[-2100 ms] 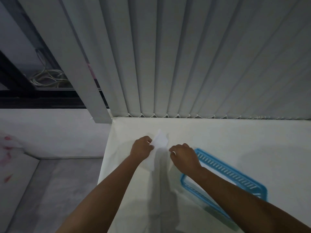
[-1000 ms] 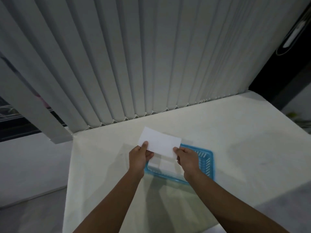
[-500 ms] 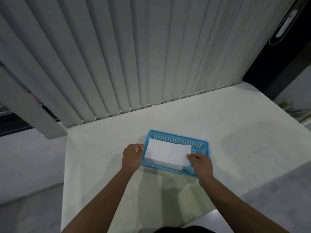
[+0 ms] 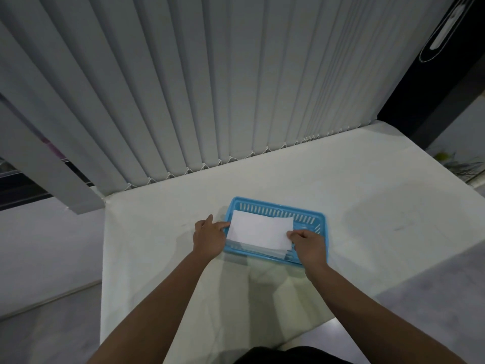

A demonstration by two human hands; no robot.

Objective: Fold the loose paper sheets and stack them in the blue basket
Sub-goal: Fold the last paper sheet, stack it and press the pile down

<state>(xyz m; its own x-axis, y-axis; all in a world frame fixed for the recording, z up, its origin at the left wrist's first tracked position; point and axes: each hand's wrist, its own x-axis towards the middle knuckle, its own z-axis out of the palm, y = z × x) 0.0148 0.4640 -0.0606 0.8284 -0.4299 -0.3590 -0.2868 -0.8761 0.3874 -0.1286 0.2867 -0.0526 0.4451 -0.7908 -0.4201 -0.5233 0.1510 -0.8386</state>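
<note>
A blue basket (image 4: 278,209) with a slotted wall sits on a pale white counter (image 4: 367,206), a little toward the near edge and well apart from the grey vertical blinds (image 4: 210,74) that hang down to the counter's far edge. Inside the basket lies a folded white paper sheet (image 4: 259,231), flat and roughly rectangular, resting on top of a stack of other folded sheets (image 4: 256,248) whose layered edges show along the basket's near side. The left hand (image 4: 208,237) is at the basket's left end, fingers curled loosely with the fingertips touching the left edge of the top sheet; the thumb points up and away, and whether it actually pinches the paper cannot be told. The right hand (image 4: 309,245) is at the sheet's right near corner, thumb and forefinger pressed together on the paper's edge, the rest of the hand lying over the basket's right near rim. Both bare forearms reach in from the bottom of the view, converging on the basket. To the left of the counter a lower grey floor (image 4: 39,324) is visible, and at the far right a dark frame (image 4: 430,74) stands beyond the blinds.
</note>
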